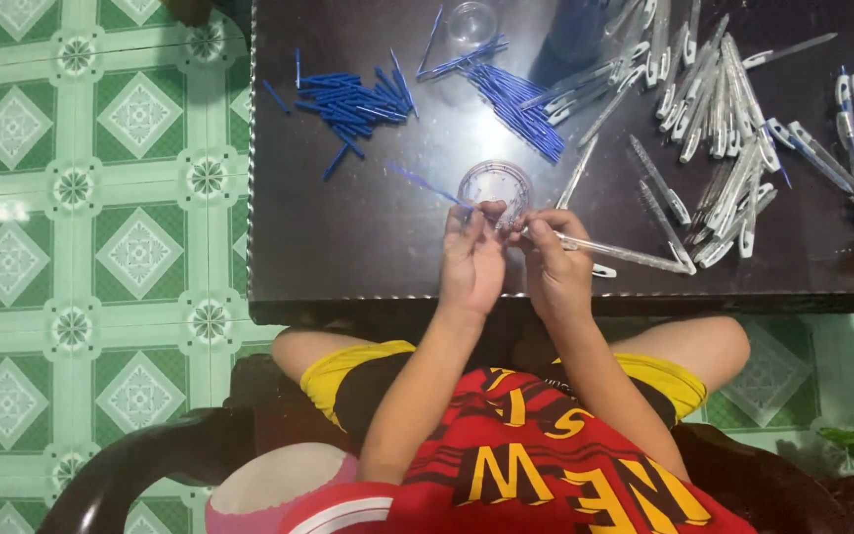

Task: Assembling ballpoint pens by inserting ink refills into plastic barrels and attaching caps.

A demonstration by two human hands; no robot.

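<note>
My left hand pinches a thin blue pen refill that points up and to the left. My right hand grips a clear pen barrel that lies pointing right. Both hands meet just below a small clear round dish on the dark table. The fingertips hide where refill and barrel meet.
A heap of blue pen parts lies at the back left, a bundle of blue refills beside it, a second clear dish behind. Several clear pen barrels spread across the right. Green tiled floor lies to the left.
</note>
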